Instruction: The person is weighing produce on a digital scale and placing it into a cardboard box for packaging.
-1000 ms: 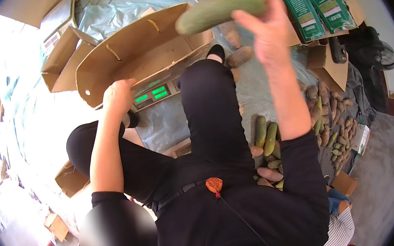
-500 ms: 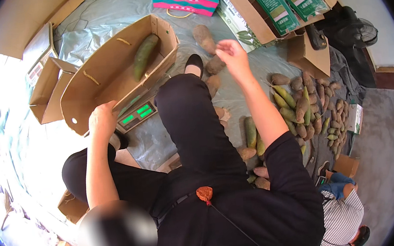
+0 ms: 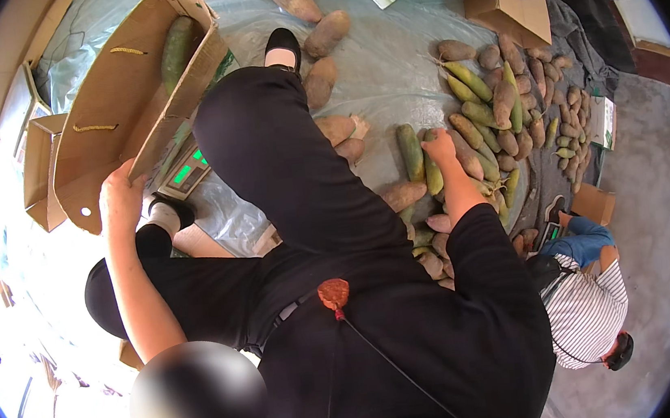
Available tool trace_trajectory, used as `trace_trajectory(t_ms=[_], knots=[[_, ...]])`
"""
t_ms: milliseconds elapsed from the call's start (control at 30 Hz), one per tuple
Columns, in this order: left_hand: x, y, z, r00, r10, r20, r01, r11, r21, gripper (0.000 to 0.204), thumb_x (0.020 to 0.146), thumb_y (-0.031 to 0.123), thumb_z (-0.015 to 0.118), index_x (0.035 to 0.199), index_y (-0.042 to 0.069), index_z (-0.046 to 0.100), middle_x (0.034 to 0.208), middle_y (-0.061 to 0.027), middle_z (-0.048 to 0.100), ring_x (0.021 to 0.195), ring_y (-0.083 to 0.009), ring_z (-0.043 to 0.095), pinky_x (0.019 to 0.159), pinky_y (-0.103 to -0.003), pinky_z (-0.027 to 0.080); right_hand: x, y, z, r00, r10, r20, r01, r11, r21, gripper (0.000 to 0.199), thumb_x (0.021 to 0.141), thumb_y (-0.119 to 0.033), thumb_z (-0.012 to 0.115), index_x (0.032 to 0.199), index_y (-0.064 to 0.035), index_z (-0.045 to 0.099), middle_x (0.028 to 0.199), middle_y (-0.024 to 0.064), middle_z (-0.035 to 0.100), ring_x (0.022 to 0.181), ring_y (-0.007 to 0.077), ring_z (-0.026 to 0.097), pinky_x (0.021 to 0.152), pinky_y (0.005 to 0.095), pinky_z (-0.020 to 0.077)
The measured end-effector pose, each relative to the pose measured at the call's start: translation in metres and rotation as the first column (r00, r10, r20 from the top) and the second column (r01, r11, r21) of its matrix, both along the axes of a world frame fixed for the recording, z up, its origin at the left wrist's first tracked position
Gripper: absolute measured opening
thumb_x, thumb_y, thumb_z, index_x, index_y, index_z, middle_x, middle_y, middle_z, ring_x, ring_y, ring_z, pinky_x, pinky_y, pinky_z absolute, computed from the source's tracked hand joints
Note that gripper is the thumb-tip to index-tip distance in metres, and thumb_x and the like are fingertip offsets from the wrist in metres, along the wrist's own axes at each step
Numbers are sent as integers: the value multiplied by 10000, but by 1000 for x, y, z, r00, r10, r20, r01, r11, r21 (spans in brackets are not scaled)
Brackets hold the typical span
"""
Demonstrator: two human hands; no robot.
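My left hand [image 3: 119,201] grips the near edge of a long open cardboard box [image 3: 119,93] with rope handles. Inside, at the far end, lies one green radish [image 3: 177,52]. The box rests over a scale [image 3: 184,172] with lit green displays, partly hidden beneath it. On the right, my right hand [image 3: 440,147] is closed around the upper end of a long green radish [image 3: 434,176]; its fingertips are partly hidden. Beside that one lies another green radish [image 3: 411,152]. Close to them is a pinkish-brown root vegetable [image 3: 404,195].
A large pile of brown and green root vegetables [image 3: 503,101] spreads to the right. Several brown roots [image 3: 327,33] lie beyond my foot on plastic sheeting [image 3: 385,65]. Another cardboard box [image 3: 506,7] stands at the back right. A person in a striped shirt [image 3: 587,313] crouches at right.
My right hand has come back from the far brown roots to the green radishes on my right and closed on one. My left hand stays on the box edge. The view has shifted.
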State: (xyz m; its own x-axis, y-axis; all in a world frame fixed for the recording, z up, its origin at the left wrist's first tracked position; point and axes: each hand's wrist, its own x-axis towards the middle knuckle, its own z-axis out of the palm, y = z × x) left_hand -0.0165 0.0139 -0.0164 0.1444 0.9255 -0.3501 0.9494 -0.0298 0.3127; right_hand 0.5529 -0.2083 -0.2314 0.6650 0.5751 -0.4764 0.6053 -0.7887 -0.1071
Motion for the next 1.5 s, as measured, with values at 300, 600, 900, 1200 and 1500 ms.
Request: trace_trajectory(t_ms=[300,600,900,1200,1500], knots=[[0,-1,1,997,81,-1,-81,994,-75,250,789,133,608,1031,75,635,868,-202,632,850,-373,600,736,-422,465,-17,-5,-23,996,69,-50,-76,986,-148,777,661,-233,770,1325,-102,388,1279,191,484,1198,338,459,992,400,395],[4,0,7,991,133,1,-132,986,-98,240,784,111,591,1016,85,651,894,-192,632,885,-367,595,781,-413,466,-51,34,-28,987,83,-138,-117,958,-262,996,648,-183,782,1449,-170,190,1380,170,381,1245,365,409,1007,440,388],[2,1,7,999,42,-15,-43,998,-36,244,788,112,593,1025,88,645,893,-186,629,875,-371,592,772,-418,466,-95,44,-45,973,230,-24,-219,884,-412,372,859,-167,544,1220,-197,459,1237,104,488,1162,298,485,886,487,449],[1,-4,7,1000,22,-8,-22,1000,-12,236,782,107,597,1014,106,643,904,-164,640,892,-355,600,776,-421,477,-100,28,-30,865,501,-11,-474,810,-345,347,808,-135,592,1141,-203,524,1181,63,509,1099,287,523,846,495,447],[-10,-7,-1,997,-17,-75,18,1000,16,268,789,149,622,1056,133,644,906,-148,656,896,-325,620,776,-414,492,-55,64,19,948,305,-92,-214,824,524,581,644,-28,734,1180,-69,513,1120,137,524,999,321,539,879,381,447]])
